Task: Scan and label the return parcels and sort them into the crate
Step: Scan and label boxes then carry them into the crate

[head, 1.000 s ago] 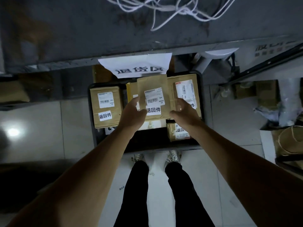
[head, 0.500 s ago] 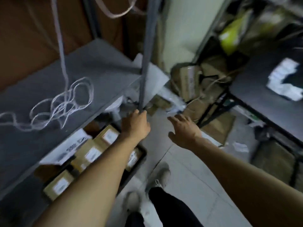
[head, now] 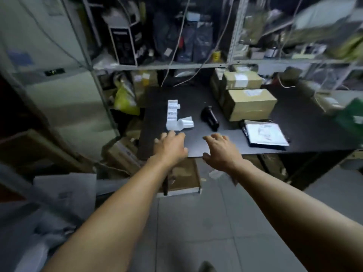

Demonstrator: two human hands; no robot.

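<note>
Both my hands reach out over the front edge of a black table (head: 196, 99) and hold nothing. My left hand (head: 170, 147) has its fingers loosely spread just below a white strip of labels (head: 172, 113). My right hand (head: 222, 152) hovers palm down at the table's edge. A black handheld scanner (head: 209, 118) lies on the table between the labels and a brown cardboard parcel (head: 248, 104). A second taped parcel (head: 242, 80) sits behind it. A dark flat parcel with a white sheet (head: 264, 134) lies to the right of my right hand. The crate is out of view.
Metal shelving (head: 163, 65) packed with boxes, bags and cables rises behind the table. Cardboard boxes (head: 184, 177) stand on the floor under the table's front edge. A grey shelf with papers (head: 64, 191) juts in at lower left. Grey tiled floor lies below.
One second ago both hands held a labelled brown parcel over the crate of returns. They let it go, and my view swung right from the crate to the black table.
</note>
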